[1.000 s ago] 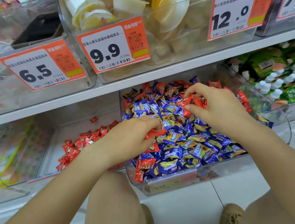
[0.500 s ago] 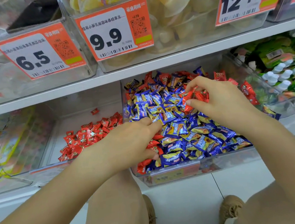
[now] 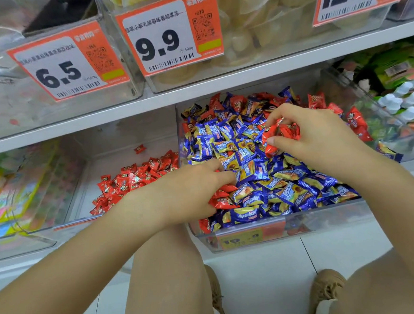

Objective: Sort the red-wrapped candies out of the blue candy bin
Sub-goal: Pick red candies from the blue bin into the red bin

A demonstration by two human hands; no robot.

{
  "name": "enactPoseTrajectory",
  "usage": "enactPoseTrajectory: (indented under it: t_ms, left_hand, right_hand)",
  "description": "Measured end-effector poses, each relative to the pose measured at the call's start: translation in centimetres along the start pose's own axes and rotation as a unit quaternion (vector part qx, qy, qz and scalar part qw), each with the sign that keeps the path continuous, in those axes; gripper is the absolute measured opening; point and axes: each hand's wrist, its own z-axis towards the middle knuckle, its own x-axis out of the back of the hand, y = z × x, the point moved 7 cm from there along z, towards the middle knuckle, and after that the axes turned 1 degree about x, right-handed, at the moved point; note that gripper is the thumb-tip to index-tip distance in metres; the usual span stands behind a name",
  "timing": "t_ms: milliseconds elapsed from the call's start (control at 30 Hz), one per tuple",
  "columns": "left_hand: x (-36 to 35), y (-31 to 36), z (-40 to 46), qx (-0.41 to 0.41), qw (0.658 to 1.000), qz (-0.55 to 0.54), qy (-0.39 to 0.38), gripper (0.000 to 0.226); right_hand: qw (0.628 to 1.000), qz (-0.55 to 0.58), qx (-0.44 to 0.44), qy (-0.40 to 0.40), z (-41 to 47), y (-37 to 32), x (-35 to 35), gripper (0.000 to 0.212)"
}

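Note:
A clear bin (image 3: 330, 224) on the lower shelf is heaped with blue-wrapped candies (image 3: 251, 173), with red-wrapped candies (image 3: 356, 120) scattered among them, mostly at the back and right. My right hand (image 3: 315, 136) hovers over the heap's back and grips several red candies (image 3: 281, 133) between thumb and curled fingers. My left hand (image 3: 191, 190) lies on the front left of the heap, fingers curled round red candies (image 3: 221, 197) that poke out beneath it. A second clear bin (image 3: 64, 217) to the left holds a pile of red candies (image 3: 133, 180).
Bins with price tags 6.5 (image 3: 67, 63), 9.9 (image 3: 169, 33) and 12.0 sit on the upper shelf (image 3: 147, 104). Green and white packets (image 3: 404, 96) fill the bin at right. Colourful packets (image 3: 10, 192) lie far left. My knees and brown shoes (image 3: 327, 286) are on the white floor below.
My left hand has slid a little forward over the blue heap, still holding red candies. My right hand stays at the back with its red bundle. The camera tilted slightly down.

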Motion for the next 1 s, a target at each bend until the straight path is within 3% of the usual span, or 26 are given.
enactPoseTrajectory:
  t_ms: [200,300,400,467,533,600,700,800,900,1000]
  left_hand:
    - [1.3,-0.8,0.1,-0.023,0.992,-0.111,0.053,0.028]
    - [2.6,-1.8,-0.6,-0.029,0.974,-0.192,0.120,0.014]
    - [3.4,-3.2,-1.4,0.001,0.944,-0.284,0.168,0.014]
    - [3.3,-4.2,-2.0,0.055,0.877,-0.448,0.166,0.014]
    - [2.5,-4.8,-2.4,0.098,0.772,-0.610,0.146,0.015]
    - [1.7,-5.2,-2.8,0.122,0.708,-0.684,0.129,0.015]
    - [1.2,-6.1,-3.7,0.142,0.637,-0.748,0.120,0.011]
    - [0.2,-7.7,-5.2,0.170,0.537,-0.818,0.115,0.011]
    - [-1.7,-10.0,-7.1,0.204,0.474,-0.851,0.096,0.018]
    - [-3.6,-12.9,-8.6,0.262,0.465,-0.837,0.118,0.011]
  right_hand:
    - [1.000,0.028,0.006,0.003,0.0,0.0,-0.1,0.016]
    - [0.998,0.059,0.005,0.019,-0.1,-0.1,0.1,0.015]
    - [0.991,0.127,0.002,0.042,-0.3,-0.4,0.5,0.014]
    - [0.981,0.185,-0.006,0.058,-0.4,-0.7,0.6,0.014]
    - [0.973,0.224,-0.009,0.060,-0.4,-1.6,0.3,0.016]
    - [0.968,0.243,-0.011,0.057,-0.2,-2.8,-0.4,0.015]
    - [0.963,0.264,-0.021,0.056,-0.1,-4.2,-1.4,0.015]
    - [0.961,0.273,-0.019,0.044,0.2,-5.8,-2.0,0.014]
    - [0.951,0.308,-0.014,0.005,0.9,-9.0,-3.2,0.013]
    - [0.931,0.361,-0.021,-0.042,2.6,-13.2,-5.6,0.012]
